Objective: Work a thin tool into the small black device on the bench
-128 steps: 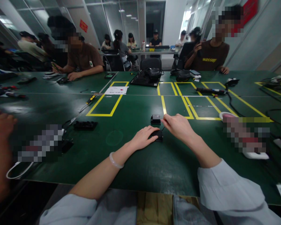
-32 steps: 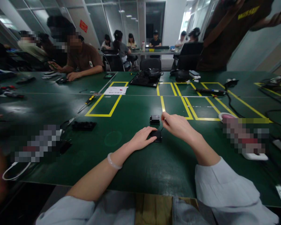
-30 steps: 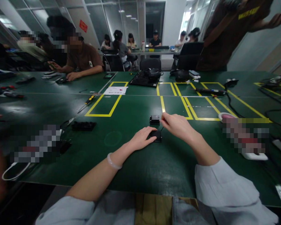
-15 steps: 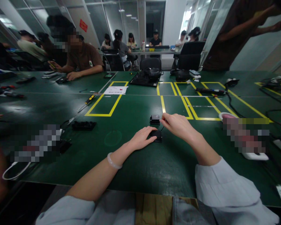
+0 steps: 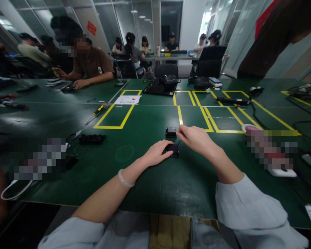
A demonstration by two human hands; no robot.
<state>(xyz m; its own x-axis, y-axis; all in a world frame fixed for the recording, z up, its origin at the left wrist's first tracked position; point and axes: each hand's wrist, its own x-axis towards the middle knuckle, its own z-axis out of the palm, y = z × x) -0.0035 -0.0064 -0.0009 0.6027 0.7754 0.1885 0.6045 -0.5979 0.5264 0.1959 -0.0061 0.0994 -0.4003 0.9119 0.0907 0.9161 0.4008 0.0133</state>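
On the green table point(image 5: 155, 183), a small black box-shaped part point(image 5: 175, 150) lies under the fingers of my left hand point(image 5: 157, 152). The thumb is at its near side and the other fingers at its far side, pressing it to the table. My right hand point(image 5: 193, 136) is closed just beyond and to the right, pinching a thin dark rod-like tool point(image 5: 179, 142). The rod slants down to the held part's far right edge; its tip is too small to make out. A second black box-shaped part point(image 5: 171, 131) sits just beyond my left fingers, untouched.
Power strips lie left point(image 5: 43, 157) and right point(image 5: 269, 148). A black slotted piece point(image 5: 92, 139) and a yellow-black screwdriver point(image 5: 95, 113) are left of centre. Beyond yellow tape outlines point(image 5: 123, 127) lie a laptop-like black panel point(image 5: 155, 87) and cables point(image 5: 304, 91). A co-worker point(image 5: 93, 65) sits across.
Both my hands keep almost the same place and grip. The person standing at the far right has shifted further right.
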